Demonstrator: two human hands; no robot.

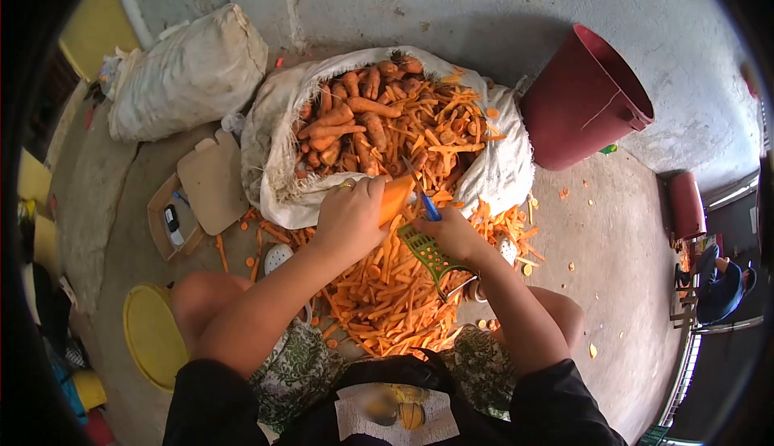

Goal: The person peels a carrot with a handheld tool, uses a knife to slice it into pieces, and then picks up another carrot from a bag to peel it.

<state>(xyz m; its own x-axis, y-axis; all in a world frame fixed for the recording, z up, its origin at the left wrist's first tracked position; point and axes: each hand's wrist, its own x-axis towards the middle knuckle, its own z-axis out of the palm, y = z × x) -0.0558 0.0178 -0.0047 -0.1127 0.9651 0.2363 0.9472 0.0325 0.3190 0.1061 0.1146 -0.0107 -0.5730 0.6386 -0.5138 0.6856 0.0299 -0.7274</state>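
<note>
My left hand [350, 214] is wrapped round a peeled orange carrot [396, 198] above the near edge of an open white sack [278, 180]. In my right hand [448, 234] is a knife with a blue handle [430, 207], its blade against the carrot. A green perforated tool [431, 257] hangs just below my right hand; how it is held is unclear. Whole carrots [372, 127] and cut strips fill the sack. Below both hands, a large heap of carrot strips [387, 301] lies between my legs.
A full white sack [193, 75] leans at the back left, near an open cardboard box [189, 240]. A red bucket [576, 107] stands tilted at the back right. A yellow lid [153, 337] lies at the left. Another person [721, 285] is at the far right.
</note>
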